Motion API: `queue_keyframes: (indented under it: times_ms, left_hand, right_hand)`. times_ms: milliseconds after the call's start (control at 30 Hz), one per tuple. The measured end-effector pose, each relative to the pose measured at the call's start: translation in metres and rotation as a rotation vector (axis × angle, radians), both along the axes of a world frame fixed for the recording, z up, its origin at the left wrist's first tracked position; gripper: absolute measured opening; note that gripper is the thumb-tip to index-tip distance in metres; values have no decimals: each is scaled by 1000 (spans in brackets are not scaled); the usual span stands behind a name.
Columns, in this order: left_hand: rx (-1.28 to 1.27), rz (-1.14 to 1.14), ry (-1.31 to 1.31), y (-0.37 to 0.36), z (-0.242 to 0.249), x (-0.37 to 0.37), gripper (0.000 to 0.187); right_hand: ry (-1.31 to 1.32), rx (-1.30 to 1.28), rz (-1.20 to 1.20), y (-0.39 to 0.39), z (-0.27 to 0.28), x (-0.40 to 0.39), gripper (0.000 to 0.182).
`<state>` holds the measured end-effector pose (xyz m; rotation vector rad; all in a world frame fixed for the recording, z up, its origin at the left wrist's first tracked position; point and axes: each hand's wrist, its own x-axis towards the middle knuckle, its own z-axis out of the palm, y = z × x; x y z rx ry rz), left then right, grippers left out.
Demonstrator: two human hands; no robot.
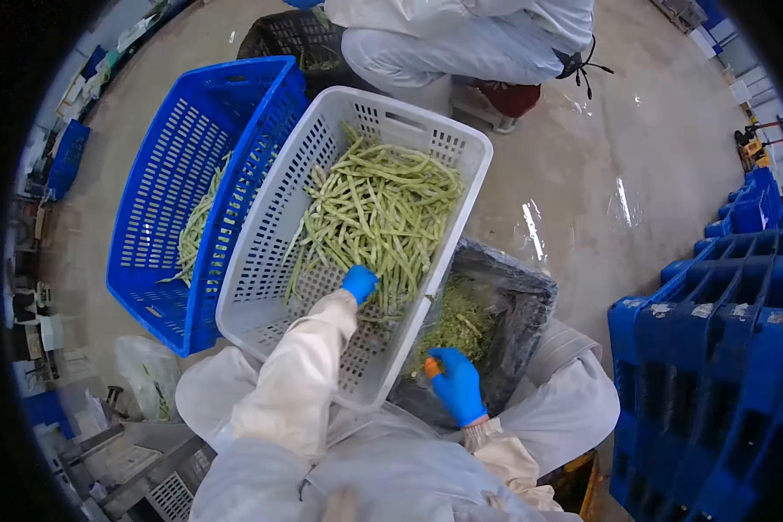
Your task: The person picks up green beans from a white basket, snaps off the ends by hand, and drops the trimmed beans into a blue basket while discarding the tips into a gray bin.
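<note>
Reaching into the white slotted crate (261,261), the left hand (358,283) (blue-gloved) rests on the heap of green beans (378,204); how far its fingers close cannot be told. The right hand (455,383) is curled around a small orange tool (431,366) over the dark crate of trimmings (518,304). A blue crate (161,183) touches the white one.

The co-worker (461,39) is cut off above the waist by the top edge, the black crate (291,39) is partly hidden behind the white basket (261,261), and the orange item (431,367) in the right hand (457,383) is too small to identify.
</note>
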<state>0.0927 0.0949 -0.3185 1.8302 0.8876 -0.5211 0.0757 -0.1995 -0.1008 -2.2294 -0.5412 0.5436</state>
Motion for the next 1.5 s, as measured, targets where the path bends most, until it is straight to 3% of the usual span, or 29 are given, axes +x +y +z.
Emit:
queue_keyframes:
  times_ms: [33,200,267,333,400,467,500,567,600,633,700,800,833,900,933,1167,1233,1367,1433,1467,1500]
  left_hand:
    - [-223,178,82,4,37,-3,21]
    - [-308,135,-217,6,203,-62,17]
    - [-311,92,-291,-11,261,-80,17]
    - [-378,-1,-339,-36,294,-98,15]
    - [-385,-83,-333,-61,300,-121,15]
    - [-409,-333,-305,-71,295,-138,20]
    - [-403,-337,-310,-77,284,-145,20]
    - [-131,-497,-358,-96,275,-155,26]
    - [139,-655,-408,-106,277,-156,28]
    - [153,-646,-411,-122,279,-149,28]
    - [-209,-244,-538,-149,283,-135,26]
    - [12,-166,-610,-155,285,-127,23]
    - [13,-171,-618,-153,282,-126,23]
    - [554,-320,-846,-141,273,-129,21]
    - [650,-359,-827,-138,277,-129,23]
    - [926,-589,-770,-134,299,-129,26]
    - [1094,-674,-810,-133,301,-128,28]
    - [1161,-623,-935,-141,300,-125,24]
    - [904,-406,-1003,-151,292,-122,20]
    - [905,-403,-1002,-155,283,-123,20]
    - [553,-242,-986,-159,273,-123,15]
  right_hand:
    - [20,52,-37,2,3,1,20]
    - [60,299,-234,2,7,4,19]
    - [388,607,-399,1,4,5,23]
    - [478,753,-446,5,26,5,30]
    - [601,933,-448,2,49,3,42]
    - [656,922,-368,-10,53,7,40]
    - [720,902,-279,-16,54,8,38]
    - [651,875,-200,-22,53,1,28]
    - [638,875,-124,-22,56,-3,26]
    - [627,873,-45,-21,59,-7,25]
    - [639,894,25,-17,63,-17,25]
    - [543,898,26,-21,63,-19,25]
    - [451,887,-29,-23,61,-18,24]
    - [481,862,13,-30,54,-15,22]
    - [517,835,56,-32,52,-14,20]
    - [600,819,81,-35,54,-16,21]
    - [795,841,3,-35,50,-17,21]
    - [808,865,-53,-33,45,-18,16]
    - [858,974,-153,-31,43,-19,15]
    - [859,972,-151,-30,45,-20,15]
    - [848,1015,-135,-29,47,-20,15]
